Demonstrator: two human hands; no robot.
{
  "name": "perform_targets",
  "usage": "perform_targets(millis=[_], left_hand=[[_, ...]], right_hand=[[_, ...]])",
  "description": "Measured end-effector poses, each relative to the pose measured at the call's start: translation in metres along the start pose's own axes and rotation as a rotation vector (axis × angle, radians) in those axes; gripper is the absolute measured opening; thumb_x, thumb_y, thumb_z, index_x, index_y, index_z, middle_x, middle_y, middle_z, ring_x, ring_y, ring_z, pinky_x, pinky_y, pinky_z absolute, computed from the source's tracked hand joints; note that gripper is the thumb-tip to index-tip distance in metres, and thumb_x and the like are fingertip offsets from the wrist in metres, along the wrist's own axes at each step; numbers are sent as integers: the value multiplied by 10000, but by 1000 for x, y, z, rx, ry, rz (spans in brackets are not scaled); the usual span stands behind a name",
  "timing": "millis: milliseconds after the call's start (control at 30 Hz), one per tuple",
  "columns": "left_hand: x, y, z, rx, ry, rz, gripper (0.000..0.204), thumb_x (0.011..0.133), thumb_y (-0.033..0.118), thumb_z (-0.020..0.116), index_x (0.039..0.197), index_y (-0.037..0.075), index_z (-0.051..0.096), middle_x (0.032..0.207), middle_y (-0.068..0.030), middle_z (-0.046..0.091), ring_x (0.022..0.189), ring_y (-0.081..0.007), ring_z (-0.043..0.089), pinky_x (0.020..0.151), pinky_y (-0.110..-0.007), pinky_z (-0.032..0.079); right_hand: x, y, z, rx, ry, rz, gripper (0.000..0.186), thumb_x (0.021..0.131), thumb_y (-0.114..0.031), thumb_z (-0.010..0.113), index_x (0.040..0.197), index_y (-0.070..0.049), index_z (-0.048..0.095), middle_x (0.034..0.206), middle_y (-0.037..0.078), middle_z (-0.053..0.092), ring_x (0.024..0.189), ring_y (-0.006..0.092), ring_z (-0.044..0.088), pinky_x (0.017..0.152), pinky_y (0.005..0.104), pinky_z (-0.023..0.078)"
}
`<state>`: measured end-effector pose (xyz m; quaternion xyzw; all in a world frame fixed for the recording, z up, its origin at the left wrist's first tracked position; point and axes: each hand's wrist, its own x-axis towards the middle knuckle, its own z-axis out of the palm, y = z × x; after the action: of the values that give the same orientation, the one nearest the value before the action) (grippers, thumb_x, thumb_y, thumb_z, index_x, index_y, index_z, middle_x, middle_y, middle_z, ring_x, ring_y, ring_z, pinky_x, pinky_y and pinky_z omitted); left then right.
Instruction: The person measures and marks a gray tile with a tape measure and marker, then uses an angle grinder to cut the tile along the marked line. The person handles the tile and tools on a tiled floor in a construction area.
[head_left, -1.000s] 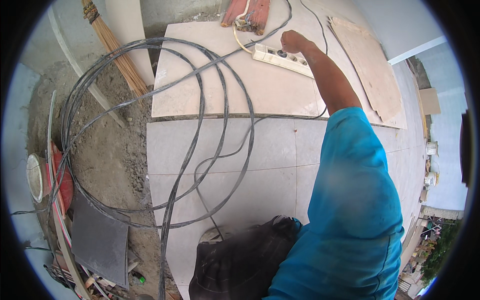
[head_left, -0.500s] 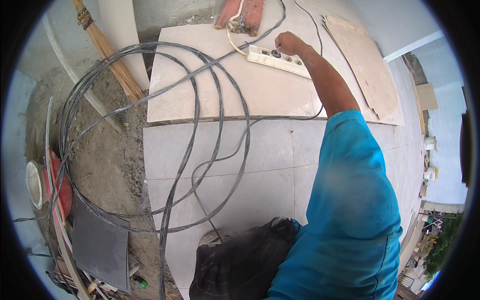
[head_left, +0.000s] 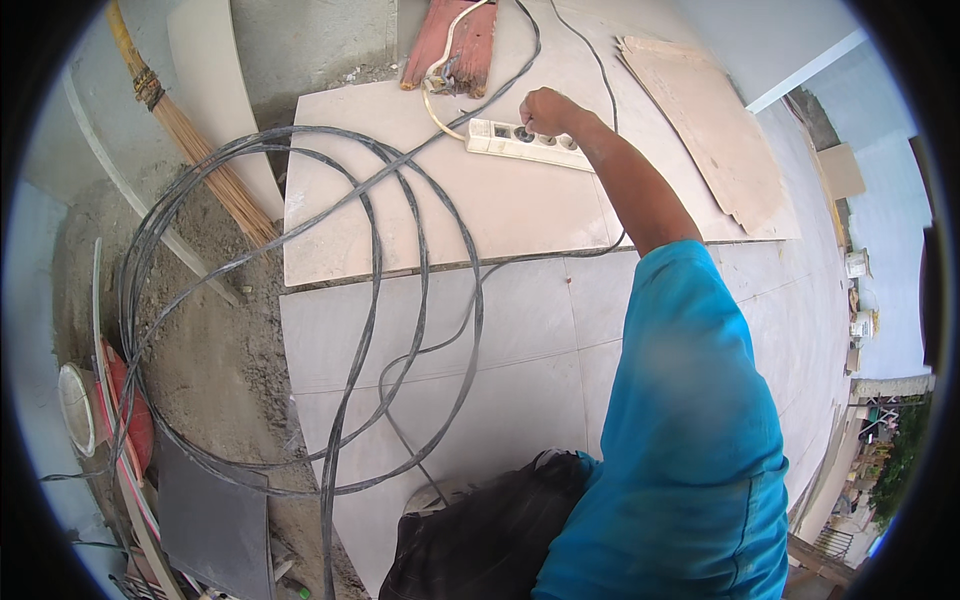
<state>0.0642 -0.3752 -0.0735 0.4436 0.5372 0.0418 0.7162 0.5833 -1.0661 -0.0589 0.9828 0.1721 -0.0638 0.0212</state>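
My right hand (head_left: pixel 549 112) is closed, fingers bent down, just over a white power strip (head_left: pixel 508 147) with a row of round sockets. Whatever its fingertips hold, if anything, is hidden by the hand. A dark socket shows just beside the fingers. From the strip's left end a white cord (head_left: pixel 437 113) runs up to a worn red board (head_left: pixel 468 50). The strip lies on a pale tile sheet. My left hand is outside the picture.
Large loops of black cable (head_left: pixel 375 250) spread over the tiles and bare ground at left. A straw broom (head_left: pixel 205 155) leans on the wall. Brown cardboard sheets (head_left: pixel 705 130) lie at right. A dark panel (head_left: pixel 213 525) and a bucket (head_left: pixel 78 408) stand at lower left.
The view has shifted, so the strip and broom appear lower and a little further left. My right hand stays closed over the same part of the strip.
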Motion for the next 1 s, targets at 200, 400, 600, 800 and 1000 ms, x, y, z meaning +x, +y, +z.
perform_targets(millis=[200,400,600,800,1000], left_hand=[[1,3,14,27,-14,-6,483,819,436,718,1018,22,571,900,-138,633,845,-285,680,734,-393,577],[-1,5,17,27,-12,7,481,815,434,723,1008,21,572,892,-139,634,841,-284,685,734,-391,582],[-4,8,10,17,5,11,478,812,432,728,998,20,573,883,-139,636,837,-284,690,735,-389,586],[-7,10,3,23,9,13,476,808,431,734,988,19,574,874,-140,637,833,-283,695,735,-387,590],[-16,7,-13,19,32,9,474,805,429,739,978,19,576,866,-140,639,830,-283,700,735,-385,594]], right_hand=[[-3,-9,5,-23,-32,50,85,721,-50,703,802,-64,723,807,144,702,846,326,698,736,442,554],[3,5,3,-33,-13,27,97,754,-24,669,825,-59,724,850,155,705,864,335,700,742,439,556],[-6,-7,-14,71,-42,41,189,748,38,647,883,-72,719,925,142,703,947,334,677,798,445,537],[-4,-2,3,31,-3,-10,150,763,11,642,861,-74,718,908,150,703,925,337,681,784,447,545],[-2,1,16,-83,-38,-15,102,777,-24,649,848,-66,711,884,155,701,889,327,697,731,433,562]])
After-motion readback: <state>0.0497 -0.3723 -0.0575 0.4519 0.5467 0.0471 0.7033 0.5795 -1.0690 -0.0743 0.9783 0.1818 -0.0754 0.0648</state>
